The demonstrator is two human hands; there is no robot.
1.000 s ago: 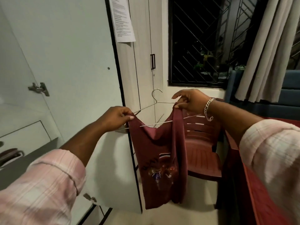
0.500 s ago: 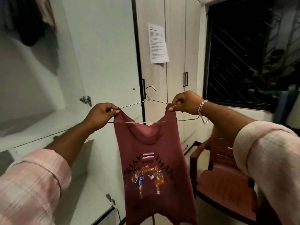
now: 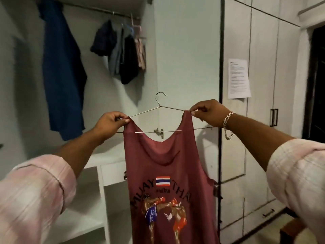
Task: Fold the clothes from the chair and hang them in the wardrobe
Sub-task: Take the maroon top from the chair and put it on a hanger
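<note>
Two hands are holding a maroon tank top (image 3: 168, 182) on a wire hanger (image 3: 159, 110) in front of the open wardrobe (image 3: 105, 103). The left hand (image 3: 110, 123) is pinching the left shoulder strap against the hanger's left arm, thumb and forefinger pressed together over the cloth. The right hand (image 3: 209, 112) is pinching the right strap at the hanger's right arm in the same way, with its other fingers curled; a silver bracelet (image 3: 228, 125) is hanging at that wrist. Both forearms are coming out of rolled pink plaid sleeves (image 3: 35, 191).

The top is hanging straight down between the hands, its front print showing a flag, the words MUAY THAI and two fighters. The hanger's hook is pointing up, well below the wardrobe rail (image 3: 98, 9).

On that rail a blue garment (image 3: 61, 67) is hanging at the far left, and a bunch of dark and pale clothes (image 3: 121, 50) is hanging further right. White shelves (image 3: 95, 199) are sitting low in the wardrobe. A printed paper (image 3: 238, 78) is sticking to the shut door at right.
</note>
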